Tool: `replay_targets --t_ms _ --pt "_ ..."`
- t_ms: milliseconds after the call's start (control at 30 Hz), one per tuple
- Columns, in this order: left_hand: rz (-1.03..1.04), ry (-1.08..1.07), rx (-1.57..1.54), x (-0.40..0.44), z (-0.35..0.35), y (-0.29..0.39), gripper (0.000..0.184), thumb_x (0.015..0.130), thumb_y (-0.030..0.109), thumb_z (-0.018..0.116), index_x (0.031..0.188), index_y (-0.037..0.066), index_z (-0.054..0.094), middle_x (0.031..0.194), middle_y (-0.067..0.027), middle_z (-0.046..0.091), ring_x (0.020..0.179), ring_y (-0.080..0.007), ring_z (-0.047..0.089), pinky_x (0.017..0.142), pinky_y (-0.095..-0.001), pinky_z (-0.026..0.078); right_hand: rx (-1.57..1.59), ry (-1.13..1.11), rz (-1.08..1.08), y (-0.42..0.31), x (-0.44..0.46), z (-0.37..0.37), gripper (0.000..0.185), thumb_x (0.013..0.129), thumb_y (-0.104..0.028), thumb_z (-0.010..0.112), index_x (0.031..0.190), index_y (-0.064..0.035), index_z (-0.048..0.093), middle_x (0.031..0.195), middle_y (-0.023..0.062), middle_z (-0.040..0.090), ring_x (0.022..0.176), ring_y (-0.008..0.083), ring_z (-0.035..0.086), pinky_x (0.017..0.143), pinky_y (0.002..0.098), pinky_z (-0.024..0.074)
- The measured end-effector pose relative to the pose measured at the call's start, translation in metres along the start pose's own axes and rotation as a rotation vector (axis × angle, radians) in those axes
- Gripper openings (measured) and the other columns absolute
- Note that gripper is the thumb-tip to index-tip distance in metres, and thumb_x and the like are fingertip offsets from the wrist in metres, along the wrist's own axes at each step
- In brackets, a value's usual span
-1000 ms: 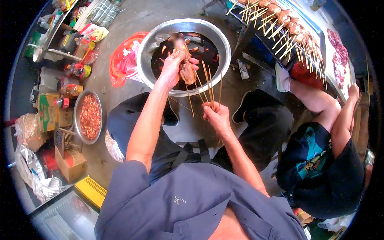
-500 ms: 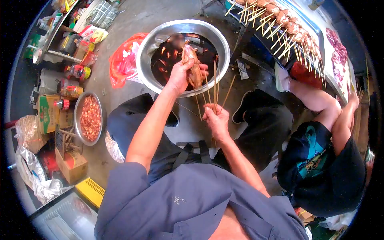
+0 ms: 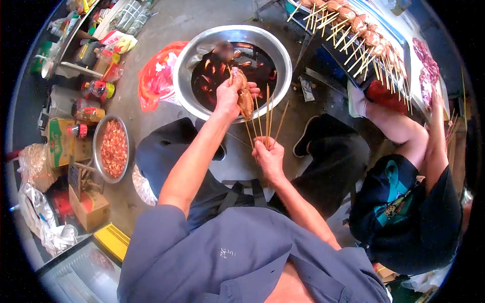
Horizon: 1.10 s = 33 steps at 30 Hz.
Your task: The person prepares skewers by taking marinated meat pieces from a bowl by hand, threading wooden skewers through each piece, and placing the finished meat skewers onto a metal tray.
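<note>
Over the near part of a steel basin (image 3: 181,86), my left hand (image 3: 228,97) is closed around a brown, glistening piece of meat (image 3: 245,103). Dark liquid (image 3: 209,83) with more pieces in it fills the basin. My right hand (image 3: 269,157) grips several thin wooden skewers (image 3: 270,113), fanned upward from the fingers. One skewer runs to the lower end of the meat, and a thin tip shows above its top end. How far the other skewers are from the meat is hard to judge.
Skewered meat (image 3: 371,38) lines a tray at upper right. Beside it, a person's hand (image 3: 437,98) reaches to raw dark-red meat (image 3: 427,60). A red plastic bag (image 3: 151,81) sits left of the basin. Further left are a bowl of reddish bits (image 3: 114,149), bottles (image 3: 101,90) and cartons (image 3: 91,209).
A thin tip now shows above the meat's top end. My right hand has moved slightly left, with the skewers bunched closer. The other person's hand has reached up to the raw meat.
</note>
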<state>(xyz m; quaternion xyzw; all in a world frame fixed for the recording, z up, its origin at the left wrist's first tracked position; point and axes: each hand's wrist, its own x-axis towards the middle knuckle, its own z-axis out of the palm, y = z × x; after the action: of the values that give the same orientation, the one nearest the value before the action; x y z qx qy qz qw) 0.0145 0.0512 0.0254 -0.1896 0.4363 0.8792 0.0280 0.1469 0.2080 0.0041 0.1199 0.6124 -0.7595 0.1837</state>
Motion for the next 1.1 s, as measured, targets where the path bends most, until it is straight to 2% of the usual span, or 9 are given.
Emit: replay_targets --t_ms 67,467,533,567,633,867,933,1033,1100 --pt "-0.035 0.028 -0.063 -0.006 0.007 -0.006 0.026 0.097 0.026 0.048 0.101 0.000 0.049 0.085 -0.0195 0.063 0.069 -0.0283 0.066 0.063 -0.0402 0.056 0.013 0.015 0.012 -0.002 -0.001 0.003 0.016 0.088 -0.013 0.058 0.094 0.0011 0.061 0.065 0.0015 0.058 0.056 0.0081 0.051 0.052 0.0226 0.0412" --pt "-0.072 -0.026 -0.029 -0.017 0.009 -0.020 0.022 0.096 0.021 0.049 0.105 0.001 0.048 0.086 -0.0193 0.064 0.070 -0.0283 0.067 0.064 -0.0395 0.056 0.063 0.071 0.024 -0.011 0.012 0.013 0.014 0.089 -0.013 0.057 0.092 -0.0004 0.060 0.065 0.0016 0.059 0.055 0.0079 0.050 0.050 0.0227 0.0400" --pt "-0.074 -0.017 -0.028 -0.018 0.011 -0.019 0.022 0.096 0.020 0.049 0.106 0.001 0.048 0.087 -0.0196 0.064 0.072 -0.0283 0.067 0.065 -0.0392 0.056 0.172 0.091 -0.012 -0.014 0.017 0.018 0.010 0.089 -0.011 0.057 0.093 -0.0020 0.058 0.063 0.0027 0.058 0.042 0.0039 0.038 0.038 0.0187 0.0269" --pt "-0.065 -0.029 -0.024 -0.017 0.010 -0.017 0.027 0.095 0.026 0.051 0.106 0.002 0.050 0.088 -0.0178 0.065 0.074 -0.0281 0.067 0.067 -0.0397 0.056 0.173 0.093 -0.011 -0.015 0.018 0.017 0.010 0.089 -0.011 0.057 0.093 -0.0020 0.058 0.063 0.0027 0.058 0.042 0.0039 0.038 0.038 0.0187 0.0269" --pt "-0.050 -0.046 -0.025 -0.016 0.008 -0.018 0.032 0.093 0.032 0.054 0.106 0.003 0.052 0.090 -0.0156 0.065 0.076 -0.0281 0.066 0.069 -0.0401 0.056 0.083 0.089 0.016 -0.018 0.020 0.015 0.013 0.088 -0.013 0.057 0.091 -0.0002 0.060 0.066 0.0021 0.059 0.055 0.0087 0.051 0.051 0.0235 0.0406" --pt "-0.049 -0.107 -0.050 -0.016 0.016 -0.006 0.036 0.092 0.033 0.055 0.108 0.001 0.052 0.096 -0.0168 0.064 0.087 -0.0281 0.065 0.076 -0.0422 0.055 0.008 0.089 -0.024 -0.028 0.032 0.009 0.014 0.088 -0.015 0.057 0.088 -0.0019 0.060 0.065 0.0013 0.060 0.054 0.0075 0.050 0.050 0.0233 0.0398" --pt "-0.106 -0.168 -0.064 -0.016 0.014 0.001 0.032 0.092 0.024 0.057 0.113 0.001 0.049 0.100 -0.0175 0.063 0.092 -0.0287 0.064 0.081 -0.0425 0.053 0.007 0.073 -0.024 -0.031 0.035 0.008 0.014 0.088 -0.016 0.057 0.086 -0.0028 0.061 0.064 0.0010 0.059 0.053 0.0070 0.049 0.049 0.0232 0.0395" --pt "-0.143 -0.222 0.207 -0.024 0.012 -0.001 0.033 0.087 0.001 0.053 0.119 0.001 0.045 0.099 -0.0164 0.062 0.092 -0.0304 0.065 0.085 -0.0442 0.053 -0.006 0.068 -0.043 -0.024 0.034 0.005 0.013 0.087 -0.015 0.055 0.084 -0.0035 0.061 0.064 0.0009 0.059 0.053 0.0074 0.049 0.049 0.0238 0.0401" --pt "-0.116 -0.211 0.304 -0.027 0.012 -0.005 0.034 0.087 0.000 0.053 0.120 -0.001 0.044 0.098 -0.0164 0.063 0.086 -0.0293 0.066 0.079 -0.0416 0.055 0.057 0.104 -0.042 -0.020 0.028 0.010 0.012 0.086 -0.014 0.055 0.083 -0.0037 0.060 0.064 0.0008 0.059 0.054 0.0084 0.051 0.050 0.0243 0.0410"
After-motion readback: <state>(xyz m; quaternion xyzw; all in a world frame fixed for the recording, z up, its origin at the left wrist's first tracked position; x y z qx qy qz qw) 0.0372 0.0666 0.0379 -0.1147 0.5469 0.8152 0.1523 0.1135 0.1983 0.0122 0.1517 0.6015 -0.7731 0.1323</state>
